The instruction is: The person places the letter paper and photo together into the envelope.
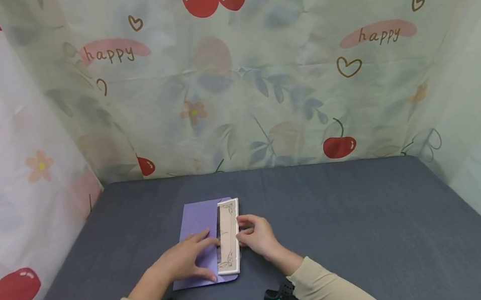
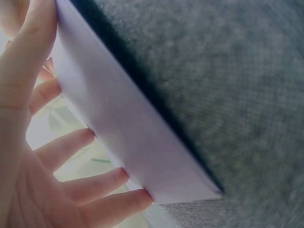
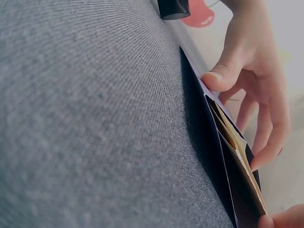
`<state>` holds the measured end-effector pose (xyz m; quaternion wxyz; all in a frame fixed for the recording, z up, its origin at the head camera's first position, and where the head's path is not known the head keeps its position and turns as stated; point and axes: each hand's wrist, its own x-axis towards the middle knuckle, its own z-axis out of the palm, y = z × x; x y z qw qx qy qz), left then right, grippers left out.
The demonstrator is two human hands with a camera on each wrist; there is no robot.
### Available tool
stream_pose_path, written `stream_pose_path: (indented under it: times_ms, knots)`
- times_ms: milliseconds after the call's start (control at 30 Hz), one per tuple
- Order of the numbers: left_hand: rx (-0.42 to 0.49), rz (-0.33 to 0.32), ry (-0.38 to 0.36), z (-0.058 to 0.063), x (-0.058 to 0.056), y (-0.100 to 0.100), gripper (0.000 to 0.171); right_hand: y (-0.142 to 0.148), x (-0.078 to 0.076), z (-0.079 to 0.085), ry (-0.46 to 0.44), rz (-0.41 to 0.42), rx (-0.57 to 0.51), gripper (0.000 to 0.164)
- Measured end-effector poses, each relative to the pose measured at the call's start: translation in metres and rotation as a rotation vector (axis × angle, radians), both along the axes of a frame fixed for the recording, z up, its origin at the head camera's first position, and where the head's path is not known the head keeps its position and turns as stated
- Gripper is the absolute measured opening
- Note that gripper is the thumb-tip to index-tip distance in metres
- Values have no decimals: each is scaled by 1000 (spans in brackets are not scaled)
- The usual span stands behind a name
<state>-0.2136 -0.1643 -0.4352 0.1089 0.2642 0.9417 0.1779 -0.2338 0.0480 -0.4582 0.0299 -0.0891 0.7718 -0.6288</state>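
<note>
A purple envelope (image 1: 197,221) lies on the table, its opening facing right. From that opening sticks out a cream card (image 1: 228,235) with a white border and scroll drawings at its corners; the rest of it is hidden inside. My left hand (image 1: 182,260) rests on the envelope with spread, mostly straight fingers, the thumb near the front edge. In the left wrist view, several fingertips (image 2: 114,178) touch the envelope's pale purple surface. My right hand (image 1: 259,237) pinches the card's right edge between thumb and fingers. The right wrist view shows the envelope's mouth (image 3: 223,135) gaping around the card.
A dark grey cloth (image 1: 346,227) covers the table. Printed curtains (image 1: 275,64) with cherries and the word "happy" stand behind and at both sides. Black wrist devices (image 1: 280,297) hang below the sleeves.
</note>
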Motion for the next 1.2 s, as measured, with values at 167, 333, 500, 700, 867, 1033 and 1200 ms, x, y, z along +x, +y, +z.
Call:
stream_pose_path:
  times_ms: [167, 333, 500, 700, 867, 1033, 1200]
  knots:
    - [1, 0, -3, 1, 1, 0, 75, -2, 8, 13, 3, 13, 2, 41]
    - [-2, 4, -10, 2, 1, 1, 75, -2, 7, 9, -5, 9, -3, 42]
    - [-7, 11, -17, 2, 1, 1, 75, -1, 0, -3, -8, 7, -5, 43]
    - [-18, 23, -33, 3, 1, 2, 76, -3, -2, -6, -9, 6, 1, 43]
    - [-20, 25, -39, 4, 2, 2, 76, -4, 1, -2, -12, 8, 9, 44]
    - [-15, 21, -33, 3, 2, 2, 76, -6, 10, 16, -11, 10, 24, 42]
    - [-9, 6, -14, 3, 1, 2, 76, -7, 3, 5, -6, 7, 24, 41]
